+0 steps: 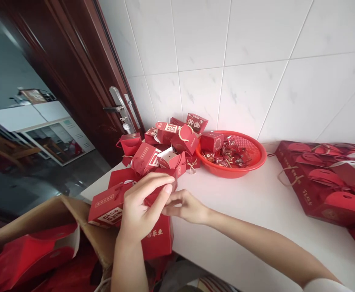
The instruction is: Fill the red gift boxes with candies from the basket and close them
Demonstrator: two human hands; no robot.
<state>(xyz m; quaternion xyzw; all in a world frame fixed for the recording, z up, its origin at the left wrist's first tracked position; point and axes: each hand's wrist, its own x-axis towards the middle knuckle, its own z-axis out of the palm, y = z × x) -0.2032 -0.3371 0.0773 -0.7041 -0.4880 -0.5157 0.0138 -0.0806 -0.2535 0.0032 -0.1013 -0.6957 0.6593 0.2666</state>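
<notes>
Red mesh basket [253,147]: while its left rim meets the piled boxes, the basket sits at the far side of the white table [216,194], by the tiled wall [201,93]; in it lie many small wrapped pieces [233,157], with a small red box [213,142] at the left
Cardboard box [87,221]: at the near left, open at the top; red cartons [40,259] lie inside, one showing a pale inner face
Gift-box pile [147,156]: heaped at the far left of the table; several have twisted cords, and one open box [168,156] shows its white inside
Double-happiness box [102,205]: left of the hands, tilted, its pale panel partly in view
Lettered box [159,243]: near side, just below the hands, with pale characters
Gold-lettered packaging [299,182]: at the right of the table, dark red; rounded red flaps and cords crowd its top
Held carton [175,184]: between the hands, in front of the pile; mostly hidden by fingers
Left hand [136,207]: raised from the near edge, back of the hand to the left; thumb and fingers grasp the held carton
Right hand [189,207]: reaching in from the near right, palm turned inward, fingers curled at the carton's right side; cannot tell whether they pinch anything
</notes>
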